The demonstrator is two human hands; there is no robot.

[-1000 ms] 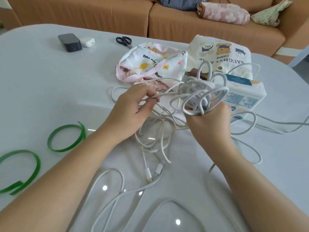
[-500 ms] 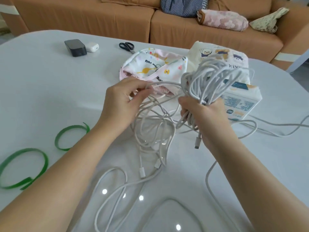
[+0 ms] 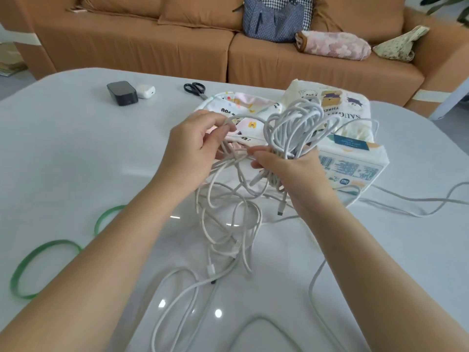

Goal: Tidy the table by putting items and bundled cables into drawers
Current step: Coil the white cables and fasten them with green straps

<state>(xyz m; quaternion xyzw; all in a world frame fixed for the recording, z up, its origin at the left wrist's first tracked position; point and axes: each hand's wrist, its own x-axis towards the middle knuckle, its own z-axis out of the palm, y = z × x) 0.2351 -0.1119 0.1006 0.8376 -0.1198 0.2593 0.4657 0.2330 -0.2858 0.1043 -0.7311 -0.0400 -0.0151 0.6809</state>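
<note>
My right hand (image 3: 294, 168) grips a bunch of coiled white cable loops (image 3: 297, 125) that stand up above its fist over the table's middle. Just to the left, my left hand (image 3: 195, 146) pinches a strand of the same white cable between thumb and fingers. Below both hands a loose tangle of white cable (image 3: 228, 224) hangs and spreads on the white table (image 3: 76, 153), with plug ends lying toward me. Two green strap loops (image 3: 43, 270) lie at the left, partly hidden by my left forearm.
Behind the hands lie a printed fabric pouch (image 3: 243, 107), a cream bear-print bag (image 3: 337, 100) and a tissue pack (image 3: 352, 166). A black box (image 3: 122, 92), a white earbud case (image 3: 145, 90) and scissors (image 3: 195, 88) sit at the far edge. An orange sofa (image 3: 177, 41) stands beyond.
The coiled loops in my right hand have been gathered tighter and upright. My left hand has shifted right, closer to the right hand, still holding a strand. The view has tilted up.
</note>
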